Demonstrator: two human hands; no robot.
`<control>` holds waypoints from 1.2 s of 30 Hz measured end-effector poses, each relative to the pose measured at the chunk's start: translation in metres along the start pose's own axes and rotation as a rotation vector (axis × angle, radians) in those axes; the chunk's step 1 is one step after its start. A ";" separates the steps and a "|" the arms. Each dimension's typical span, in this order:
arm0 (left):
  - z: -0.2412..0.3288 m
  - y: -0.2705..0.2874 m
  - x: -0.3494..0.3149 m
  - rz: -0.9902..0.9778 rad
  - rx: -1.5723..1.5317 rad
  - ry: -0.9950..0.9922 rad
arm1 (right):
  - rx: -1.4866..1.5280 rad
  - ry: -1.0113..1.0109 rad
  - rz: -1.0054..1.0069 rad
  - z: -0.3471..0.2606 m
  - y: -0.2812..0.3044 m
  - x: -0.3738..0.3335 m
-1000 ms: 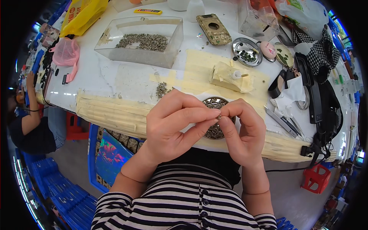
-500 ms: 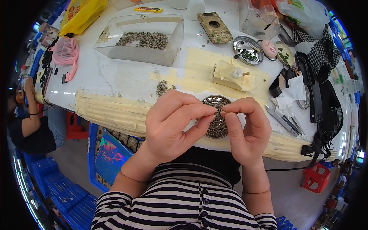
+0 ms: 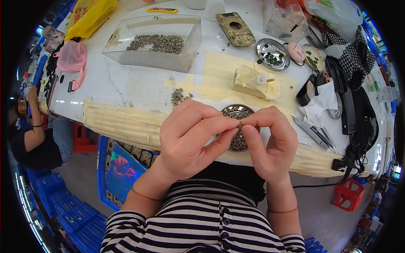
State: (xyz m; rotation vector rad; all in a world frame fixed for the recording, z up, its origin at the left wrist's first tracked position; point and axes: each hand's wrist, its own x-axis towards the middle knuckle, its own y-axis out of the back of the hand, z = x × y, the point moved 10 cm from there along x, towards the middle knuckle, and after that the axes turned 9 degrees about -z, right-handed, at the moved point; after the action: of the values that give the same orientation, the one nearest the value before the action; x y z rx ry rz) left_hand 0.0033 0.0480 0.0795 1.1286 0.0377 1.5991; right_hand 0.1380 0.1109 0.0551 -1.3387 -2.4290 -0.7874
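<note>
Over a round metal dish point(image 3: 238, 106) full of small grey-brown metal-looking pieces point(image 3: 238, 144), my two hands meet fingertip to fingertip. My left hand point(image 3: 196, 139) is closed in a pinch of thumb and forefinger. My right hand point(image 3: 270, 141) pinches too, its thumb and forefinger touching the left fingertips. Whatever sits between them is too small and too covered to name. A little heap of similar pieces point(image 3: 179, 97) lies on the table beyond my left hand. Behind the dish stands a block wrapped in cream tape point(image 3: 254, 84), holding a small white nozzle-like piece point(image 3: 262, 79).
A clear box point(image 3: 168, 63) of similar pieces stands at the far left. Beyond the block are a camouflage-patterned case point(image 3: 235, 30) and a metal dish with dark green bits point(image 3: 273, 55). Tweezers point(image 3: 314, 134) lie at right by a white tissue point(image 3: 318, 105). Another person point(image 3: 33, 141) sits at far left.
My right fingertips have shifted slightly left and closed up against the left ones, so the small gap between them is gone. The things on the table have stayed put.
</note>
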 end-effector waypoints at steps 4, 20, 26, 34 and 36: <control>0.000 -0.003 0.001 -0.026 -0.040 0.001 | 0.025 -0.029 -0.004 0.004 0.000 -0.001; -0.007 -0.008 -0.003 -0.017 -0.096 0.025 | 0.100 -0.076 -0.033 0.009 -0.004 -0.001; -0.010 -0.007 -0.001 -0.015 -0.130 0.025 | 0.051 -0.048 -0.024 0.008 -0.004 -0.001; -0.021 -0.002 0.007 0.044 -0.133 0.095 | -0.457 0.062 0.175 -0.023 0.039 0.017; -0.024 -0.002 0.009 0.062 -0.166 0.109 | -0.601 0.079 0.205 -0.025 0.048 0.027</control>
State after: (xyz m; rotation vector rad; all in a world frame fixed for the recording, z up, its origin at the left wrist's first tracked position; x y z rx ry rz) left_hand -0.0105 0.0676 0.0713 0.9223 -0.0580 1.6852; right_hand 0.1628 0.1362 0.1042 -1.6758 -2.0195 -1.5529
